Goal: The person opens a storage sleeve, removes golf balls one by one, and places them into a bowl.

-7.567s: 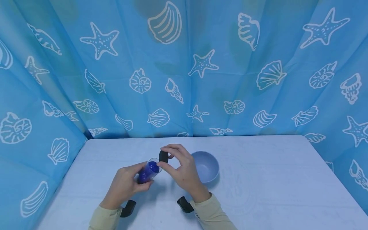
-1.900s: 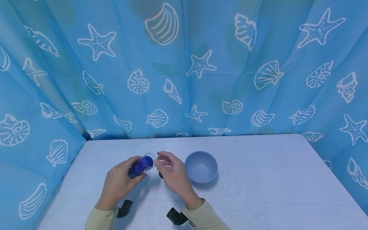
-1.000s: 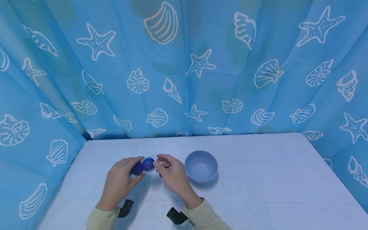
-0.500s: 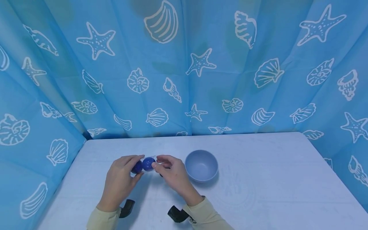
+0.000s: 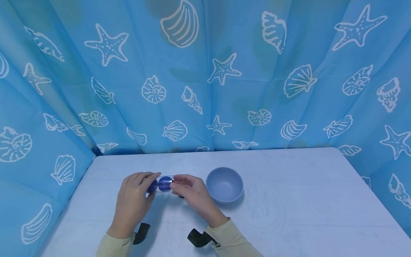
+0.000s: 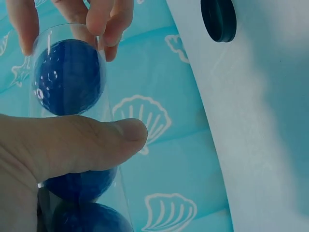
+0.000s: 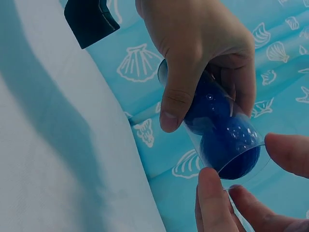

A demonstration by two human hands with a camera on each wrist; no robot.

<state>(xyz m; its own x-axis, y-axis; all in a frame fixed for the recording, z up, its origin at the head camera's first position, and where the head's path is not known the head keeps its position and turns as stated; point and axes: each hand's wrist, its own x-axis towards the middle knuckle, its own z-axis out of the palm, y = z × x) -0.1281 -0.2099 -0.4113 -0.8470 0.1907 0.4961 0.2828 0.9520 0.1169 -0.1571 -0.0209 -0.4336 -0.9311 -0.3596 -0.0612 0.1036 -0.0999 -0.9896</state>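
Note:
My left hand [image 5: 130, 203] grips a clear tube [image 6: 121, 193] with several blue balls inside, its thumb lying across the wall in the left wrist view. The tube is held about level above the table, its uncovered mouth towards the right. One blue ball [image 5: 165, 184] sits close to that mouth, behind it another [image 5: 152, 186], partly covered by my left fingers. My right hand [image 5: 196, 196] holds the mouth's rim, thumb on one side and fingers on the other. A black lid [image 6: 219, 19] lies on the table, mostly hidden behind my right hand in the head view.
A periwinkle bowl [image 5: 224, 185] stands on the white table [image 5: 305, 200], just right of my right hand. Black wrist mounts [image 5: 199, 238] stick out from both sleeves. A blue shell-print curtain [image 5: 237, 100] hangs behind the table and along its sides.
Earlier my right hand held the black lid at the tube's mouth; now the lid is on the table. The tube has tipped level, and a ball has rolled away from the others towards the mouth.

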